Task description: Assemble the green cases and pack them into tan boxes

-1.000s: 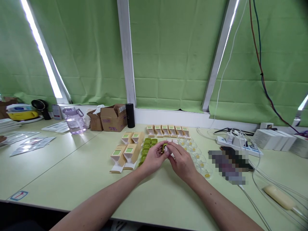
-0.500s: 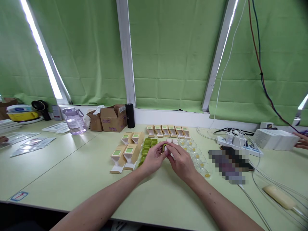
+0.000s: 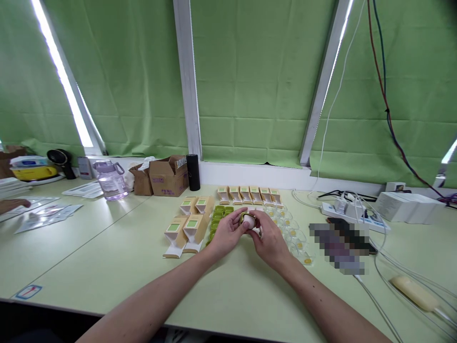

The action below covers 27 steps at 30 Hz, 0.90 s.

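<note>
My left hand (image 3: 227, 232) is closed around a small olive-green container (image 3: 243, 216) above the table. A whitish rounded piece (image 3: 249, 221) shows in its opening. My right hand (image 3: 271, 238) grips the container's right side with bent fingers; its fingertips are partly hidden. Beside my left hand stand rows of similar green cups (image 3: 217, 215). Clear plastic shells with yellow spots (image 3: 299, 245) lie in rows by my right hand. Behind my fingers, some pale pink pieces (image 3: 255, 208) are partly covered.
Open tan cartons with green labels (image 3: 193, 227) stand at left, and a row of similar cartons (image 3: 244, 194) at the back. Two phones (image 3: 352, 238), a power strip (image 3: 357, 216) and cables lie right. A purple water jug (image 3: 110, 181) and another person's hand (image 3: 14, 205) are at left.
The container has turned in my fingers, so more of the whitish piece shows. My right fingers have shifted to its right side. At far left another person's hand reaches further in; one at far right has gone.
</note>
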Each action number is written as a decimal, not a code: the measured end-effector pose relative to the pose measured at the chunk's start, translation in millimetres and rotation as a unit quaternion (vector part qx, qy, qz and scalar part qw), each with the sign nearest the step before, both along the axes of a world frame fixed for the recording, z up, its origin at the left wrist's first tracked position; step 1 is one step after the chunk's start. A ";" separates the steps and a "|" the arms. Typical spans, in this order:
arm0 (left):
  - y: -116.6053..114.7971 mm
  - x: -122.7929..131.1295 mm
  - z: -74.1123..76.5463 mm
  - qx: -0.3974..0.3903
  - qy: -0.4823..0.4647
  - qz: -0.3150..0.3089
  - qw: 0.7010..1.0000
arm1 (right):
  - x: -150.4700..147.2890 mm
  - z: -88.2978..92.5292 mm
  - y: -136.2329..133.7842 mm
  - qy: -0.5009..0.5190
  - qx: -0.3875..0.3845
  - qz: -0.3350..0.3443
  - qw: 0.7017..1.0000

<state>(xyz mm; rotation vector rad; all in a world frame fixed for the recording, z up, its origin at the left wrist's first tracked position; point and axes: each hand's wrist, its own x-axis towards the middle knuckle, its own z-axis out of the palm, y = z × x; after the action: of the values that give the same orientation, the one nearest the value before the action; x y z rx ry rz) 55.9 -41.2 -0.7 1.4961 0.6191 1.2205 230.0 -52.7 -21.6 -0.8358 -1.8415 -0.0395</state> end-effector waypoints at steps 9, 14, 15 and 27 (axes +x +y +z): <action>-0.2 -9.5 3.8 0.048 0.048 0.116 0.991 | -1.5 9.1 -0.3 0.188 -0.208 0.070 0.958; 8.3 -14.2 -2.1 0.088 0.092 0.180 0.975 | -4.7 14.5 1.7 0.305 -0.275 0.145 0.900; 8.9 -14.4 -2.4 0.101 0.100 0.186 0.972 | -5.1 15.7 2.0 0.322 -0.285 0.157 0.889; 3.4 -16.1 -0.3 0.310 0.209 0.236 0.897 | -4.0 23.4 3.1 0.415 -0.385 0.207 0.798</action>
<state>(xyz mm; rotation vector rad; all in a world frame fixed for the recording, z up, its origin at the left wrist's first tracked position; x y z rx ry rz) 39.9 -37.8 -0.9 2.2737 0.9797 1.5707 226.0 -49.6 1.8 -0.7625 -1.0935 1.2437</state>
